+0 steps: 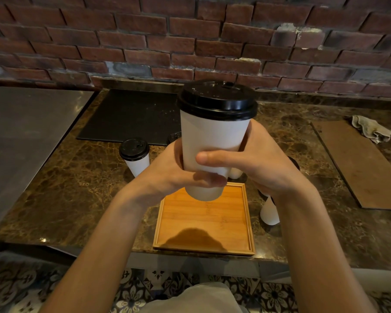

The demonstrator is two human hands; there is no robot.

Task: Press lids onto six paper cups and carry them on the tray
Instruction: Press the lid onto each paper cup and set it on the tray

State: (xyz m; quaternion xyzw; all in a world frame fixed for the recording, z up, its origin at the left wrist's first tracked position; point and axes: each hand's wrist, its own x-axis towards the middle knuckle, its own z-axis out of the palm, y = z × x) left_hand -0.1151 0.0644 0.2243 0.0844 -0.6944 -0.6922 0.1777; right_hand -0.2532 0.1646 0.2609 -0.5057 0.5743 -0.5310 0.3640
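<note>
The light is dim and warm, falling from above. The tray (203, 218) glows orange, with a soft rounded shadow on its near end. The white cup (212, 136) is brightest. Small glints dot the counter (77, 177). The wide lens bows the wall (122, 41), and corners darken. Focus is sharp.

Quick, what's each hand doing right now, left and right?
Left hand: grips the white paper cup with the black plastic lid, near its base.
Right hand: grips the same cup, thumb across its front.
</note>
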